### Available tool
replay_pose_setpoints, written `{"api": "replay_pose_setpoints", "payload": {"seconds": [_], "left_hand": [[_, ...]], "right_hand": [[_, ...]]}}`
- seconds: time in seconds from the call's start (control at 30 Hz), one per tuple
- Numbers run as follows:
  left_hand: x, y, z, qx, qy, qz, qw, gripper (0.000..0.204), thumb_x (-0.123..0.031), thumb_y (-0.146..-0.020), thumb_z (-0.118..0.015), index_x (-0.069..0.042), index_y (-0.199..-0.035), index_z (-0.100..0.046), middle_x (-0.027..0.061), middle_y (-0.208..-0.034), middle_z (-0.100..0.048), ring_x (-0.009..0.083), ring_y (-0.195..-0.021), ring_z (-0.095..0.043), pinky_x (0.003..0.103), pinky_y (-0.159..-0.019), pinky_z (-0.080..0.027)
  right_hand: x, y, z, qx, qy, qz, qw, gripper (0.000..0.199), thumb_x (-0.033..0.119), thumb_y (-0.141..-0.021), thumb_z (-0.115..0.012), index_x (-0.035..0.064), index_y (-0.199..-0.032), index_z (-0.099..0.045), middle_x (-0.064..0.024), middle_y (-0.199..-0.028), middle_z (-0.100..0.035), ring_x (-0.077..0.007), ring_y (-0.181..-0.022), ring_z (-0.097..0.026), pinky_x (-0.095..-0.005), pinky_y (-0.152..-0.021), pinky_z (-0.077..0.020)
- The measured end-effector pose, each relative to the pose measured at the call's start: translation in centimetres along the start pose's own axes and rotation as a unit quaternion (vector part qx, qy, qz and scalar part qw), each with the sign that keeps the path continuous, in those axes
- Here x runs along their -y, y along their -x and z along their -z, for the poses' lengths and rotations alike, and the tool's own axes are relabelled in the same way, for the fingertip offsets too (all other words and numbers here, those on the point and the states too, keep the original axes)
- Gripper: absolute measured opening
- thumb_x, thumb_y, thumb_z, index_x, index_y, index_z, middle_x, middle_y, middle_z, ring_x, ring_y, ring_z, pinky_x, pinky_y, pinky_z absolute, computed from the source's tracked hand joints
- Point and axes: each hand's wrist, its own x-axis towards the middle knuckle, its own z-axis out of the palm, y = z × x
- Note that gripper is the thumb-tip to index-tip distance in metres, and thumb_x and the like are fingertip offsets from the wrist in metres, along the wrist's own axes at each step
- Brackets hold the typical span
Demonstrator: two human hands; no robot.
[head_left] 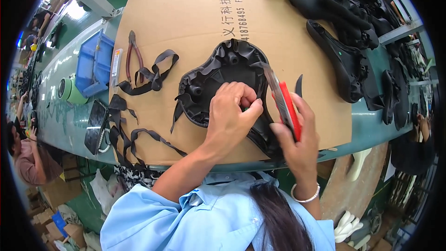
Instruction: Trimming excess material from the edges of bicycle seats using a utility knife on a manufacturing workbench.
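Note:
An upturned black bicycle saddle lies on the cardboard, its gathered cover edge folded in ruffles around the hollow underside. Over its middle is my left hand, thumb and fingers pinched together close to the saddle's right rim; what they grip is hidden. My right hand grips a red-handled utility knife, just right of the saddle. Its blade end points up and left, near the ruffled edge. A loose strip of black trimming hangs off the saddle's left side.
Black offcut strips and red-handled pliers lie left on the cardboard sheet. Beyond it are a blue bin, a green container and a phone. More black saddles are piled at right. Other people sit at both sides.

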Motion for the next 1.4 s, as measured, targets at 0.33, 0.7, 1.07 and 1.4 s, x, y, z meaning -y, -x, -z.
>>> {"api": "replay_pose_setpoints", "payload": {"seconds": [0.33, 0.7, 1.07, 1.4], "left_hand": [[0.2, 0.5, 0.6, -0.010, 0.083, 0.015, 0.996, 0.015, -0.006, -0.068, -0.067, -0.001, -0.063, -0.053, 0.0059, -0.061, -0.050, 0.0171, -0.060, -0.047, 0.032, -0.056, -0.039], [1.2, -0.4, 1.9, 0.126, 0.531, 0.064, 0.835, 0.006, -0.006, -0.083, -0.064, -0.006, -0.086, -0.060, 0.0035, -0.086, -0.059, 0.0109, -0.085, -0.052, 0.024, -0.079, -0.040], [0.8, -1.9, 5.6, 0.276, -0.223, -0.388, 0.850, 0.012, -0.019, -0.075, -0.070, -0.008, -0.080, -0.068, 0.0012, -0.076, -0.059, 0.0217, -0.076, -0.057, 0.036, -0.070, -0.043], [1.7, -3.0, 5.1, 0.298, -0.180, -0.279, 0.895, 0.010, -0.012, -0.079, -0.065, -0.003, -0.078, -0.067, 0.0098, -0.079, -0.061, 0.0296, -0.076, -0.061, 0.039, -0.068, -0.048]], "right_hand": [[-1.8, 0.8, 2.8, 0.085, 0.181, 0.130, 0.971, 0.051, -0.002, -0.081, -0.066, 0.0096, -0.130, -0.057, -0.0127, -0.074, -0.061, -0.0225, -0.056, -0.054, -0.0335, -0.055, -0.0458], [2.8, 8.4, 5.9, 0.130, 0.176, -0.181, 0.959, 0.051, 0.006, -0.083, -0.064, 0.0078, -0.133, -0.053, -0.0166, -0.090, -0.069, -0.0272, -0.059, -0.065, -0.0322, -0.057, -0.0502], [-2.2, 10.6, 4.2, -0.101, 0.077, -0.072, 0.989, 0.048, 0.005, -0.090, -0.060, 0.0051, -0.137, -0.047, -0.0154, -0.100, -0.067, -0.0115, -0.074, -0.063, -0.0238, -0.059, -0.0506], [-0.4, 5.6, 2.9, 0.102, 0.287, 0.172, 0.937, 0.054, -0.007, -0.072, -0.069, 0.0083, -0.123, -0.063, -0.0100, -0.069, -0.060, -0.0205, -0.056, -0.056, -0.0299, -0.052, -0.0447]]}}
